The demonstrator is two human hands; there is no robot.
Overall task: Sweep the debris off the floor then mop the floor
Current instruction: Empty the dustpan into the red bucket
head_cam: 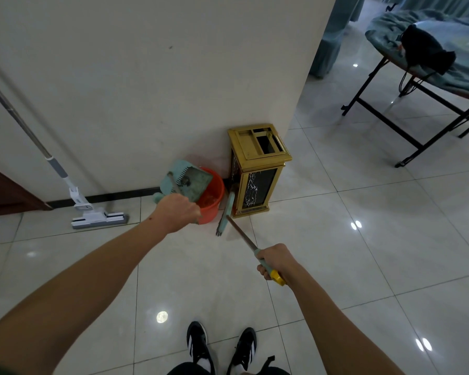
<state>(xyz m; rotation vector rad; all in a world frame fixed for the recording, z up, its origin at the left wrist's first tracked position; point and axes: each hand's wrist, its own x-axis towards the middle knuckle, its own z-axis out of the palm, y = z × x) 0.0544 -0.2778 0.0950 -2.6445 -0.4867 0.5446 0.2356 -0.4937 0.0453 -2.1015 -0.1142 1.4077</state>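
Glossy white floor tiles (336, 239) meet a cream wall (146, 77), where a sponge mop (99, 216) leans at far left, its head flat on the floor, well apart from both hands. The left hand (178, 212) grips the handle of a teal dustpan (186, 182), tilted over the rim of an orange bucket (211, 203). Just right of the bucket, the broom head (226, 215) stands on the tiles beside a gold-framed bin (257, 169). Its shaft slants down-right to the right hand (275, 262), closed around the teal-and-yellow grip. Judged from here, sweeping is finishing; the mop lies nearer the left arm. A folding table (428, 85) stands far right.
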